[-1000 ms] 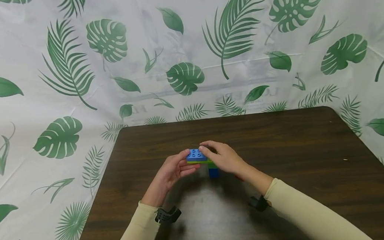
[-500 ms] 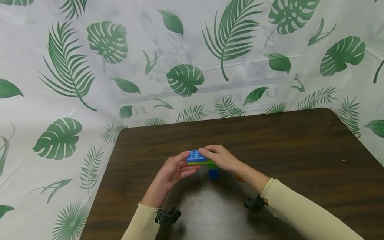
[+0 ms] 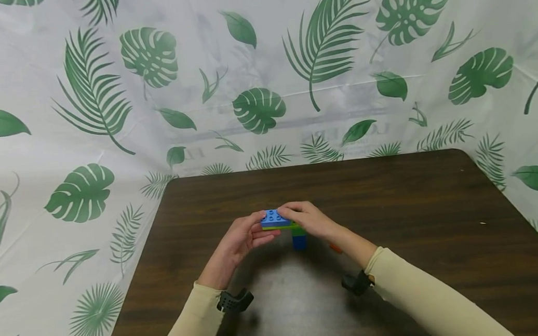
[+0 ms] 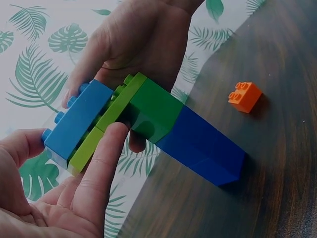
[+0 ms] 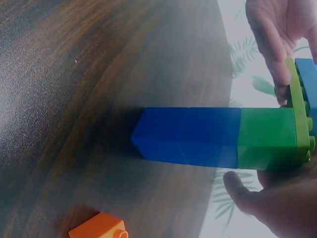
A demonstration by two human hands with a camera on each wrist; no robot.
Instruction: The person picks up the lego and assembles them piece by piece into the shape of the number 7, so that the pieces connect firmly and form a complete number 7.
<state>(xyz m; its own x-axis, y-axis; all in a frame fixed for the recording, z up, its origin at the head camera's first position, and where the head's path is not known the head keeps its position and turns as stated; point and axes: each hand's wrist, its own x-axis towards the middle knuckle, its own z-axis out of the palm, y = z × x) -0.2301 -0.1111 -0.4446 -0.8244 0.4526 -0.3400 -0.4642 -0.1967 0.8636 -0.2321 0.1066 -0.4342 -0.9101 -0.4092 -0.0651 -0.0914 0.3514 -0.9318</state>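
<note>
Left grip is pinching: thumb on the light-blue brick, fingers under the lime-green plate. Right grip is holding the brick's other end, thumb on top. Brick is sitting between the grips; studs are showing in the gap beneath, suggesting incomplete seating. Below the right grip, the green brick and dark-blue bricks are supporting one end. Judgement: plate is overhanging leftward, so the left fingers should be bracing underneath while both thumbs are pressing evenly, straight down.
</note>
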